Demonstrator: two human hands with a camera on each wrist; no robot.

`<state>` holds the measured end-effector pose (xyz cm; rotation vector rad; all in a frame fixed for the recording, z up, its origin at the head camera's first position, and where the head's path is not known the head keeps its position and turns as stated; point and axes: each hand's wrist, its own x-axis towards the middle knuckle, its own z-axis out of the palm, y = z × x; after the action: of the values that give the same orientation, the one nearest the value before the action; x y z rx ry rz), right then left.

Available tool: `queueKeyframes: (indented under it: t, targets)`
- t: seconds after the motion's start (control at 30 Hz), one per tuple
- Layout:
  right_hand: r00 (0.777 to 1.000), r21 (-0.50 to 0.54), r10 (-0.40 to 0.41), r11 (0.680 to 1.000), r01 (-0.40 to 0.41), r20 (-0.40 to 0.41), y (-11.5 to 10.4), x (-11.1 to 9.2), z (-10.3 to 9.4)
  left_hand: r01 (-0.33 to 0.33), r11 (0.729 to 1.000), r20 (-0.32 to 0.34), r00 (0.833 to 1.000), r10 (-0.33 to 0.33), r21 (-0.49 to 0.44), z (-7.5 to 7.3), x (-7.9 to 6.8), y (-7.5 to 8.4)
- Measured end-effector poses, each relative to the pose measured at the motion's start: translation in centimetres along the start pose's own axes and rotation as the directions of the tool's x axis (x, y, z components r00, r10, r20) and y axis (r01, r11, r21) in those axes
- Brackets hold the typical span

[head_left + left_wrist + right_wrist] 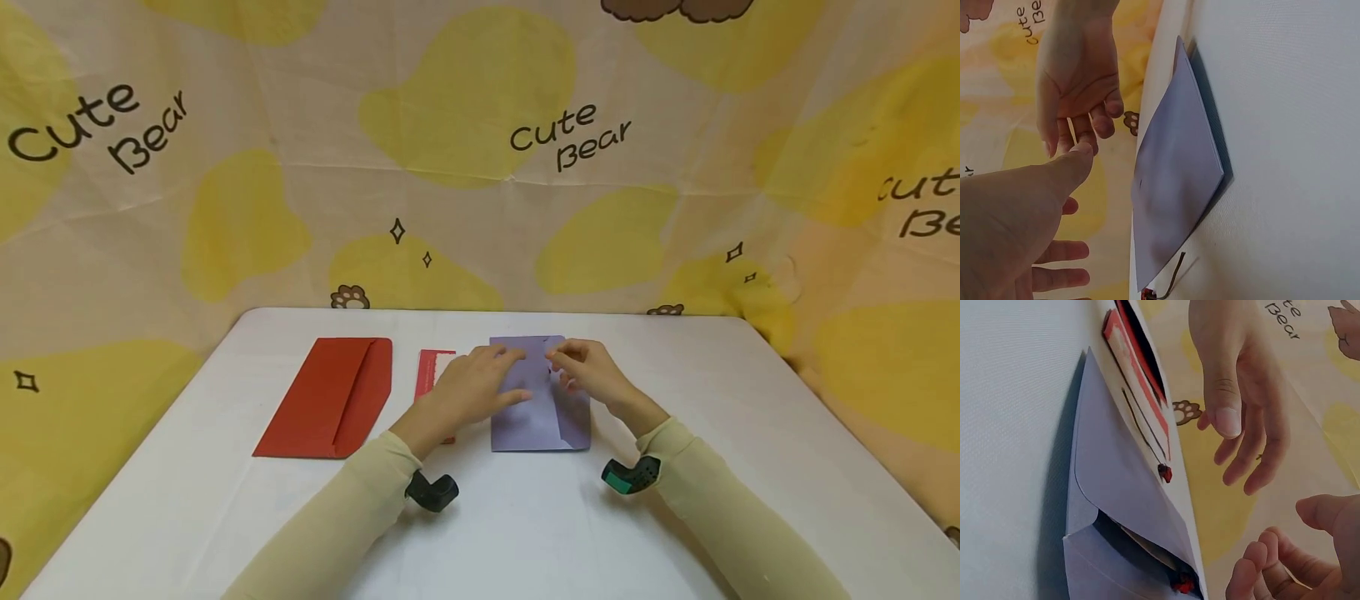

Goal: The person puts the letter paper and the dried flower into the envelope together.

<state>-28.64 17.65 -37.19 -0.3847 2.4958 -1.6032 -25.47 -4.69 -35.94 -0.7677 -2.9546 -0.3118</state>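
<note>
A purple envelope (pixel 525 425) lies on the table between both hands. At its opening, in the right wrist view, the edge of a pale insert (pixel 1147 547) shows inside with a small red knot (pixel 1183 582). My left hand (pixel 476 383) hovers over the envelope's left side, fingers spread and holding nothing. Over the right side is my right hand (pixel 596 371), its fingers loosely bent; the left wrist view shows nothing between them. The two hands are near each other above the paper. A red and white card (pixel 425 375) lies to the left, partly hidden by my left hand.
A larger red envelope (pixel 315 400) rests at the left of the white table (pixel 675 367). Beside the purple envelope, a dark cord with a red knot (pixel 1165 473) lies along the card. A patterned yellow cloth (pixel 465 100) hangs behind the table.
</note>
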Motion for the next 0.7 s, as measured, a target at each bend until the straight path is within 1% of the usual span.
queueKeyframes:
  t: [0.2,0.33,0.47,0.7]
  targets:
    - [0.995,-0.088,-0.097,0.991,0.097,0.002,-0.2,-0.1,0.5,0.010,1.000,0.001,1.000,-0.010,-0.006,-0.3,-0.6,-0.8]
    - [0.988,-0.101,-0.153,0.983,0.154,0.014,-0.4,-0.1,0.7,0.011,1.000,-0.003,1.000,-0.011,-0.002,-0.6,-1.1,-1.5]
    - [0.985,-0.086,-0.173,0.981,0.174,0.026,-0.5,0.1,1.1,0.019,1.000,-0.019,1.000,-0.019,-0.002,-0.7,-1.6,-2.3]
    - [0.984,-0.093,-0.173,0.980,0.175,0.031,-0.6,0.2,1.9,0.028,0.999,-0.036,0.999,-0.028,0.021,-0.9,-2.3,-3.9]
